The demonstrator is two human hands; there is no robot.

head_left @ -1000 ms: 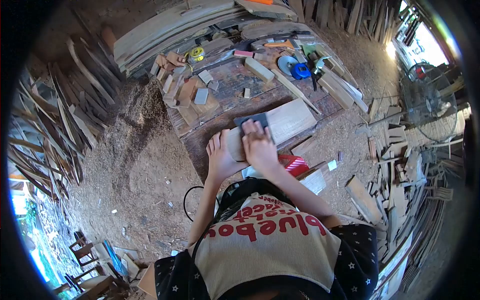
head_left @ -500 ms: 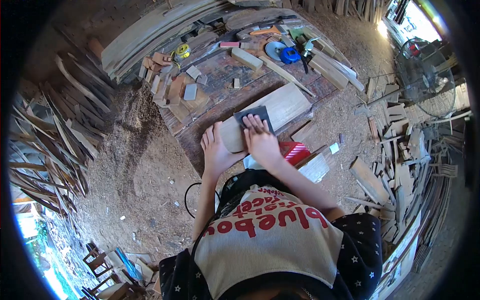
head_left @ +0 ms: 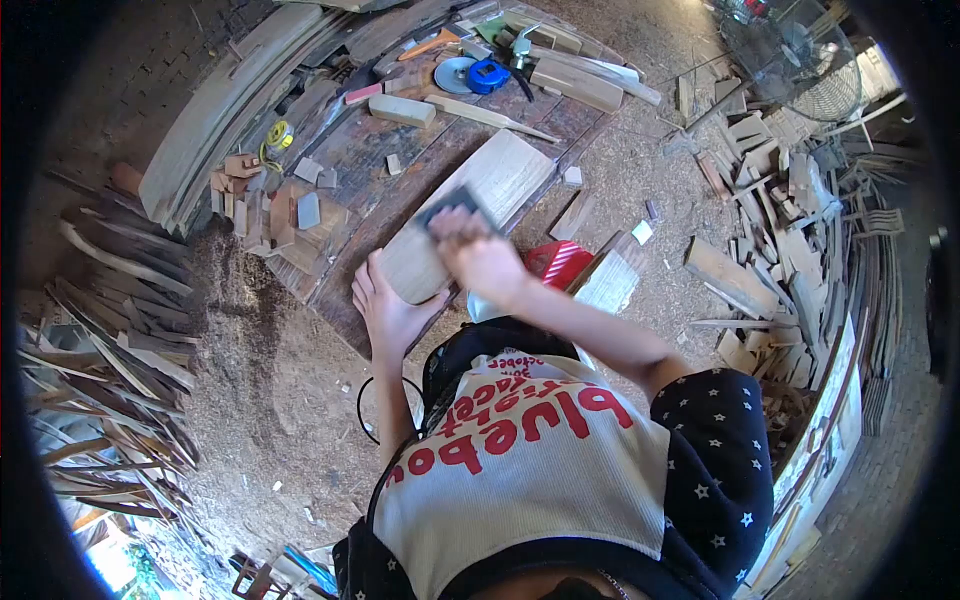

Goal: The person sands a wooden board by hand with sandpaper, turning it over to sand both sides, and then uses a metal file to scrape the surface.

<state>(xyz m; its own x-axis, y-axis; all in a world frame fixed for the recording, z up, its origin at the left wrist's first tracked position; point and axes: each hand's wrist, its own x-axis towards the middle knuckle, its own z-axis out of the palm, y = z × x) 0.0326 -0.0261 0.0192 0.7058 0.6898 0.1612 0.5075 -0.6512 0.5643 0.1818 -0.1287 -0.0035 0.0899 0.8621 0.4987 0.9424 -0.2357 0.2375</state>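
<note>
A pale wooden board (head_left: 503, 180) lies at a slant on the worn workbench (head_left: 345, 160). My left hand (head_left: 391, 308) grips the near end of the board, with its thumb on one side and its fingers on the other. My right hand (head_left: 480, 258), slightly blurred, presses a dark flat sheet (head_left: 468, 203) on the board's upper face. Its fingers lie over the sheet, whose underside is hidden.
On the bench are a blue tape measure (head_left: 488, 76), a grey disc (head_left: 455, 75), a yellow tape roll (head_left: 280, 134), wood blocks (head_left: 402, 110) and a hammer (head_left: 521, 46). Scrap wood and a fan (head_left: 800, 60) stand to the right; a red-striped item (head_left: 560, 264) is beside the bench.
The whole view has shifted and turned, so the bench appears farther left and higher. My right hand and the dark sheet remain on the board; my left hand still holds its near end.
</note>
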